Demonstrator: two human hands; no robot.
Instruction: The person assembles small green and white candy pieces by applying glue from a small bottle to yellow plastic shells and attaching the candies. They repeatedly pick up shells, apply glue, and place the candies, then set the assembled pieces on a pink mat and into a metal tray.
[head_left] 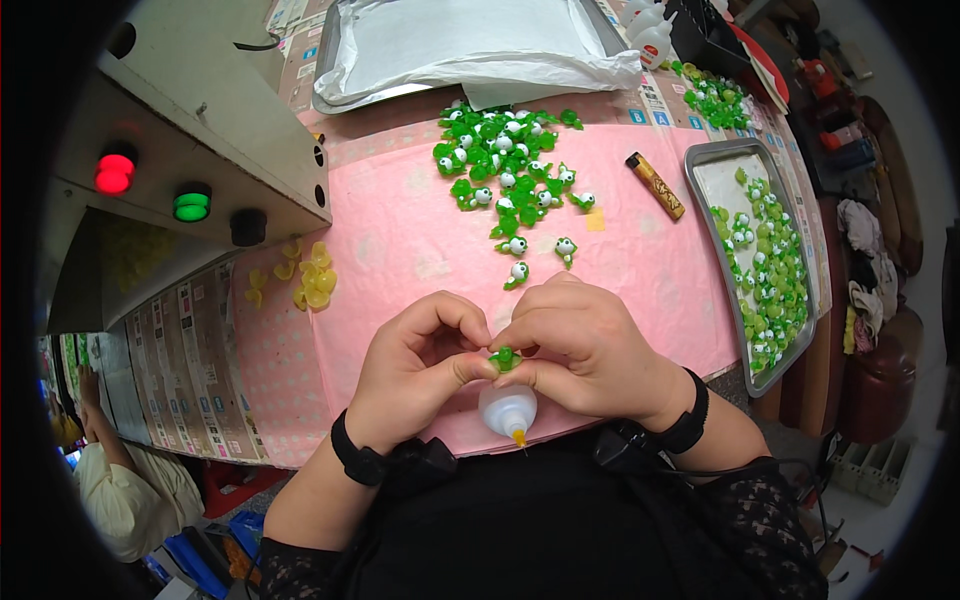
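Observation:
A small green plastic figure piece is pinched between the fingertips of both my hands, close to the table's near edge. My left hand grips it from the left with thumb and forefinger. From the other side, my right hand closes on it in the same way. Below the fingers lies a white squeeze bottle with a yellow tip pointing toward me. Beyond my hands, a heap of small green figures with white, eyed heads covers part of the pink sheet. A few single figures lie nearest my right hand.
Yellow cup-like pieces sit at left, by a box with a red button and a green one. A lighter lies right of the heap. A metal tray holds green pieces; a paper-lined tray stands behind.

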